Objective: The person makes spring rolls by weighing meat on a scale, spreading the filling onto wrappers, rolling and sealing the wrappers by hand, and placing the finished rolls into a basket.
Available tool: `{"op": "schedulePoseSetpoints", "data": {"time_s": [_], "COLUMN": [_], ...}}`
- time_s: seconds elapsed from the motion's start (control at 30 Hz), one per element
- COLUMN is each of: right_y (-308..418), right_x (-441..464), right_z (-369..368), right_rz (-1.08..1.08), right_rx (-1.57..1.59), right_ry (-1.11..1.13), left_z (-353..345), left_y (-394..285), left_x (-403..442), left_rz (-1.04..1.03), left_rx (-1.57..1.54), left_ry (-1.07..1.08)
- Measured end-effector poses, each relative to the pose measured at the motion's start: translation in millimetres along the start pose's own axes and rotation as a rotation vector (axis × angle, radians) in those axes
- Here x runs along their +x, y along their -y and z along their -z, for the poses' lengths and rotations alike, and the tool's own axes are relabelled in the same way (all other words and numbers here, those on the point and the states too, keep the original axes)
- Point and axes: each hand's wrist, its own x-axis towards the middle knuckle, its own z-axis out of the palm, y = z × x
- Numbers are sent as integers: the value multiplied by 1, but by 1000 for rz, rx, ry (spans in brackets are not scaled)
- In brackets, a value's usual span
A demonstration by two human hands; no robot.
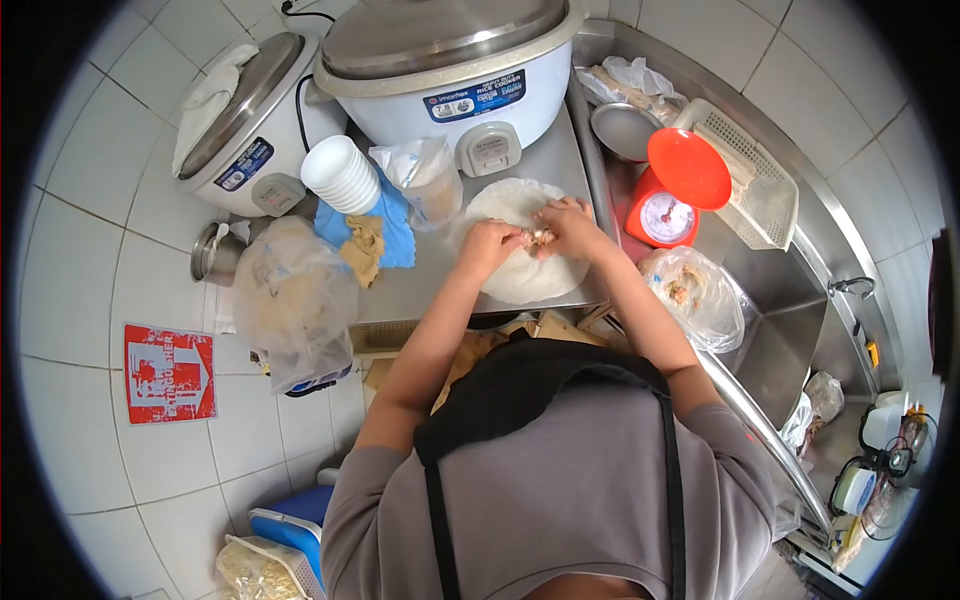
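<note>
A round white sheet (pixel 525 280) like thin dough lies on the steel counter (pixel 400 295). On its middle is a small heap of chopped, pinkish filling (pixel 541 238). My left hand (pixel 489 246) touches the heap from the left, its fingers pinched together on the filling. From the right, my right hand (pixel 570 228) rests over the heap with its fingers bent around it; what lies under them is partly hidden. Just left of the sheet stands a clear plastic container (pixel 432 195) with a bag in it.
Two rice cookers (pixel 440 100) stand behind. At left are stacked white bowls (pixel 340 175), a blue cloth (pixel 398 235) and a large plastic bag (pixel 290 290). On the right are a red scale (pixel 664 215), a bag of filling (pixel 690 295), a white basket (pixel 770 190) and a sink (pixel 790 350).
</note>
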Motion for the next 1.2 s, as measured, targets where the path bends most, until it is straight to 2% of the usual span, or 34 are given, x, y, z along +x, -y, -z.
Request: {"op": "schedulePoseSetpoints", "data": {"time_s": [0.1, 0.2, 0.3, 0.4, 0.5, 0.6, 0.8, 0.97, 1.1, 1.2], "right_y": [0, -16, -25, -27, -27, -21, -9, -23, -15, -15], "right_x": [-1, 5, 3, -4, -3, -5, -15, -15, -25, -29], "right_z": [13, 6, 3, 7, 15, 5, 6, -5, 5, 12], "right_rz": [-31, -48, -12, 66, 41, 9, 109, 102, 86, 21], "right_rx": [-86, -54, -100, -55, -40, -39, 15, -20, 125, 124], "right_ry": [174, 175, 125, -1, 114, 103, 57, 17, -55, -39], "left_z": [-2, -10, -23, -44, -55, -45, -24, -21, -27, -31], "left_y": [-9, -28, -42, -34, -24, -16, -4, -19, -16, -21], "left_x": [0, 2, 7, 15, 21, 19, 6, 7, 10, 9], "left_rz": [-56, -151, -175, -315, -329, -421, -271, -156, -151, -167], "left_rx": [-95, 233, 103, 84, -29, -5, -230, -92, -75, -162], "left_ry": [-40, -146, -149, -217, -231, -200, -20, 1, 21, -103]}}
